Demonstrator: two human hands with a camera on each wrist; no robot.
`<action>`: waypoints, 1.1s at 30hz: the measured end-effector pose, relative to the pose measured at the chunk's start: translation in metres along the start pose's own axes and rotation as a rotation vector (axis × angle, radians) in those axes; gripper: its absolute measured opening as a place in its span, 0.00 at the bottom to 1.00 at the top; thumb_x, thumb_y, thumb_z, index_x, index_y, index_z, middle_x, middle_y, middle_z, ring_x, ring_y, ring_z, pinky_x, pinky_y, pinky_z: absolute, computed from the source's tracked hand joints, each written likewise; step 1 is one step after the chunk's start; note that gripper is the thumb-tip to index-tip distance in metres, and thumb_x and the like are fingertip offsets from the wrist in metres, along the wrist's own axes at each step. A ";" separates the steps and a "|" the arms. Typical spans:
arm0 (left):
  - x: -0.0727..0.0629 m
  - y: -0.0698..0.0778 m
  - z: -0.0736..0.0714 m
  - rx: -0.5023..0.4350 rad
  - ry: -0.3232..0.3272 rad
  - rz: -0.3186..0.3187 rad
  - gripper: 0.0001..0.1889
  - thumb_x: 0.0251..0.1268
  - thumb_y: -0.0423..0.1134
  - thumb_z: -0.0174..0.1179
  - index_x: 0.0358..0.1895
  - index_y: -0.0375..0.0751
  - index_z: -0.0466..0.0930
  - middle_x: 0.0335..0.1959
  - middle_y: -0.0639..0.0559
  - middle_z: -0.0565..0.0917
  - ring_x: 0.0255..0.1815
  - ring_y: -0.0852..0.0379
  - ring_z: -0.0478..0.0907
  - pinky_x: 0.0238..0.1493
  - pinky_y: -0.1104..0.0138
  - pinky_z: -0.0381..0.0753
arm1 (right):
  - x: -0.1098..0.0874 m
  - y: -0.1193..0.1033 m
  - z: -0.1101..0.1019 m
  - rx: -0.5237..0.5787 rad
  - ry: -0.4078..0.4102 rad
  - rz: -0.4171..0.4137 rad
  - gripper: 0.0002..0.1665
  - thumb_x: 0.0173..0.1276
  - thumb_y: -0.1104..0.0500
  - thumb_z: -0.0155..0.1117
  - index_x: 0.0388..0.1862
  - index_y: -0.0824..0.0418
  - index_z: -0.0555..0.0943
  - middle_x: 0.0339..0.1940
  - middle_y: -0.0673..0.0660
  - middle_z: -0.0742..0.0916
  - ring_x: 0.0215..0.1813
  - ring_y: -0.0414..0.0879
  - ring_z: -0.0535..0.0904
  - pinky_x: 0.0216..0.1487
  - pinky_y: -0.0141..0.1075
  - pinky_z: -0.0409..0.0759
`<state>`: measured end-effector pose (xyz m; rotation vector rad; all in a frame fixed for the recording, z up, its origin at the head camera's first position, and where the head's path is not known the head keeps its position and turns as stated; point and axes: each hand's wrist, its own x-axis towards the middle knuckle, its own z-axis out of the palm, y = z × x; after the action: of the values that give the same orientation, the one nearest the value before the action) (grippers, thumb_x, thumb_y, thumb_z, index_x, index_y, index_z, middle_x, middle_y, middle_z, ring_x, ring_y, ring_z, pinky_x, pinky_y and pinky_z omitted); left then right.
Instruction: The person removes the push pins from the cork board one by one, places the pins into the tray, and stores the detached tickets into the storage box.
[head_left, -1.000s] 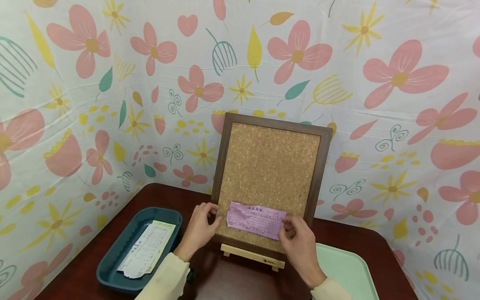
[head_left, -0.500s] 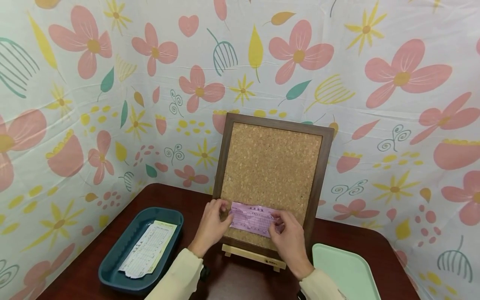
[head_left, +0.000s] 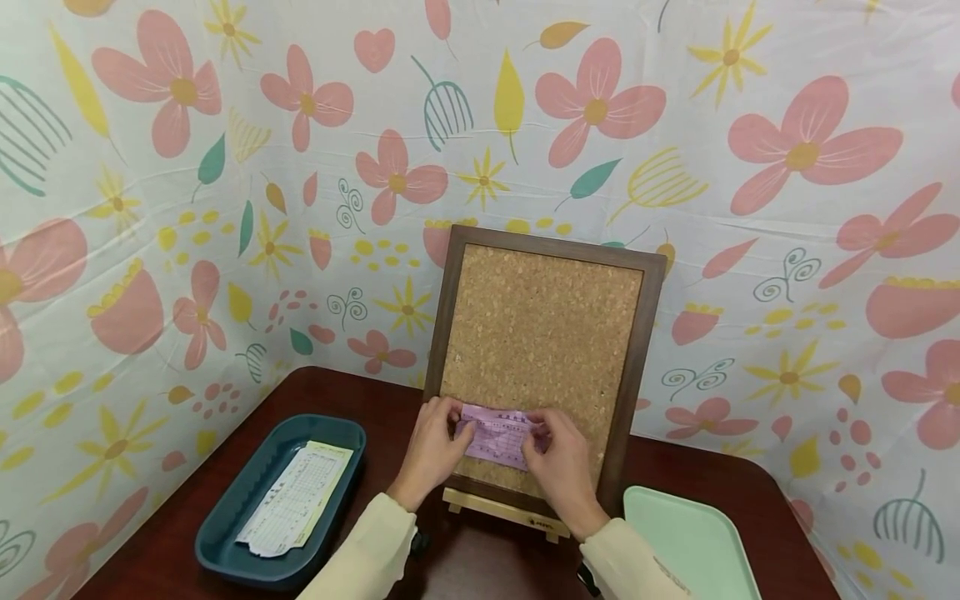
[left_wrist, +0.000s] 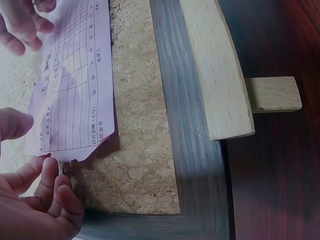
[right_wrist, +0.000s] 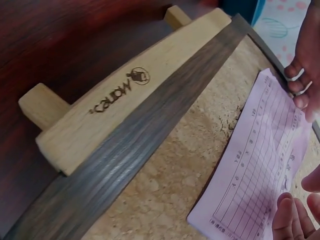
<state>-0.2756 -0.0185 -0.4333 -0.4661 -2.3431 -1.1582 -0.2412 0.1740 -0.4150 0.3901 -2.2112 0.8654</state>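
A pink receipt slip (head_left: pixel 498 437) with a printed grid lies against the lower part of a framed cork board (head_left: pixel 547 333). My left hand (head_left: pixel 433 454) holds the slip at its left end, with thumb and fingertips around the upper corner. Toward the right end, my right hand (head_left: pixel 561 467) has curled fingers and thumb on the slip and covers that end in the head view. The right wrist view shows the slip (right_wrist: pixel 255 165) slightly wavy, its lower edge lifted a little from the cork. Beneath the board is a small wooden easel (head_left: pixel 506 510).
On the left of the dark red table (head_left: pixel 465 567) stands a blue tray (head_left: pixel 213 537) with white and yellow printed slips (head_left: pixel 300 496) in it. A light green tray (head_left: pixel 690 533) lies at the right. A flower-patterned cloth (head_left: pixel 495 108) hangs behind.
My right hand has moved left along the slip, away from its right edge. My left hand has shifted right onto the slip's left end. The slip stays in about the same place.
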 end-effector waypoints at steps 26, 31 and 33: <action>0.008 0.001 0.001 0.019 0.012 0.038 0.05 0.67 0.36 0.57 0.31 0.46 0.73 0.27 0.59 0.71 0.30 0.60 0.67 0.31 0.66 0.68 | 0.016 -0.010 0.021 -0.120 0.009 0.060 0.11 0.50 0.71 0.68 0.32 0.60 0.81 0.30 0.51 0.80 0.28 0.41 0.75 0.28 0.37 0.74; 0.007 0.002 0.001 0.013 -0.003 0.024 0.05 0.67 0.37 0.57 0.31 0.47 0.73 0.27 0.60 0.71 0.30 0.60 0.66 0.30 0.67 0.68 | 0.018 -0.012 0.023 -0.164 0.009 0.091 0.08 0.51 0.68 0.68 0.30 0.60 0.81 0.30 0.52 0.80 0.28 0.44 0.77 0.28 0.40 0.75; 0.007 0.002 0.001 0.008 -0.004 0.021 0.05 0.67 0.37 0.56 0.31 0.46 0.73 0.26 0.59 0.71 0.30 0.60 0.66 0.30 0.67 0.68 | 0.019 -0.012 0.023 -0.168 0.012 0.097 0.07 0.52 0.68 0.68 0.30 0.60 0.82 0.30 0.52 0.81 0.28 0.45 0.78 0.28 0.41 0.76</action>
<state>-0.2805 -0.0153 -0.4286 -0.4898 -2.3400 -1.1390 -0.2604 0.1490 -0.4073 0.1978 -2.2873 0.7231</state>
